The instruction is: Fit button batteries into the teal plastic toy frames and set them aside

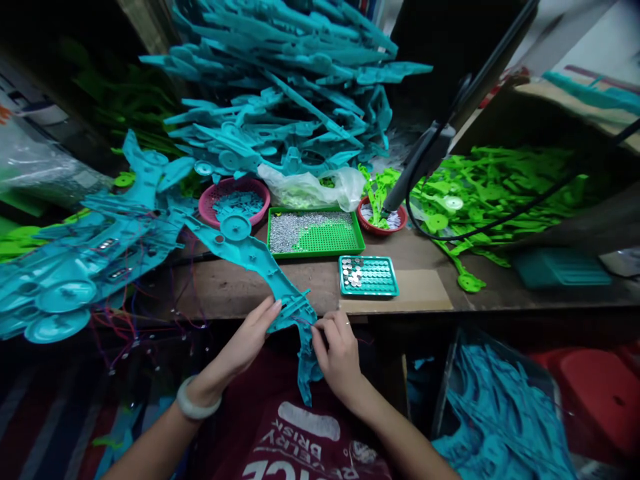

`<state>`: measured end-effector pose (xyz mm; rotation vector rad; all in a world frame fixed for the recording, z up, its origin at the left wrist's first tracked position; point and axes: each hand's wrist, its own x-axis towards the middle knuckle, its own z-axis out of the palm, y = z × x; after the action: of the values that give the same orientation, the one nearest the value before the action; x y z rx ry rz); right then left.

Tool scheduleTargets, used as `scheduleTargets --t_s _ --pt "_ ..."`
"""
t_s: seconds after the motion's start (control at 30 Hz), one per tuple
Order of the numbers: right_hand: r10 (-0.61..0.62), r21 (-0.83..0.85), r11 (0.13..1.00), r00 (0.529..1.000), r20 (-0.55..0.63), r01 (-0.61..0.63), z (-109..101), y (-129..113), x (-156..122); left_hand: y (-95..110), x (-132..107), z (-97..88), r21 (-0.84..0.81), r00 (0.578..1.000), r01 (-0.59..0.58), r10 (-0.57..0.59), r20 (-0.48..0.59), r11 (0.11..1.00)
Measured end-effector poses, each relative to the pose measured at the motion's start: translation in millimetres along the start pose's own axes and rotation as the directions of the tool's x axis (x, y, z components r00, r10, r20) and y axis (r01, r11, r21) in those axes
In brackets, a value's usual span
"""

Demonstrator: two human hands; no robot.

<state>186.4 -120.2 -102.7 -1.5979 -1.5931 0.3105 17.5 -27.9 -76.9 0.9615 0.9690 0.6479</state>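
Note:
A long teal plastic shell part slants from the bench edge down over my lap, its ribbed inner side facing up. My left hand is closed around its middle, with the thumb on top. At the part's right edge, the fingers of my right hand are pinched together close to the ribs. A thin dark wire seems to run across the ribs to these fingertips; it is too fine to see clearly. The lower end of the part hangs in front of my shirt.
Stacked teal shells rise behind; wired shells lie left. On the bench stand a pink basket, a green tray of small metal pieces, a teal tray of round discs and a red bowl. A screwdriver-like tool hangs above.

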Motion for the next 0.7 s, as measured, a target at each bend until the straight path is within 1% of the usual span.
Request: scheduleTargets --t_s 0.13,0.23,0.33,0.4,0.57,0.63,0.7 --pt "0.081 0.119 0.990 0.996 -0.041 -0.076 5 -7 -2 -1 -1 -1.4 0.056 0.998 -0.035 0.032 0.049 0.998" --pt "0.136 0.185 0.975 0.987 -0.082 -0.119 6 -10 -5 -1 -2 -3.2 0.144 0.998 -0.066 0.063 0.027 0.987" --pt "0.151 0.208 0.970 0.982 -0.112 -0.126 6 -11 -6 -1 -1 -3.9 0.227 0.995 -0.095 0.095 0.012 0.969" --pt "0.155 0.223 0.966 0.983 -0.097 -0.131 5 -11 -5 0 -1 -3.7 0.269 0.994 -0.113 0.112 0.022 0.956" --pt "0.206 0.267 0.942 0.978 0.019 -0.203 9 -11 -3 0 -1 -1.1 0.337 0.990 -0.142 0.140 0.030 0.931" --pt "0.238 0.270 0.933 0.971 0.028 -0.237 11 -9 -3 0 -1 1.1 0.320 0.990 -0.144 0.139 0.038 0.937" --pt "0.252 0.255 0.935 0.968 0.004 -0.245 13 -7 -3 -3 -2 3.6 0.268 0.990 -0.135 0.138 0.008 0.954"
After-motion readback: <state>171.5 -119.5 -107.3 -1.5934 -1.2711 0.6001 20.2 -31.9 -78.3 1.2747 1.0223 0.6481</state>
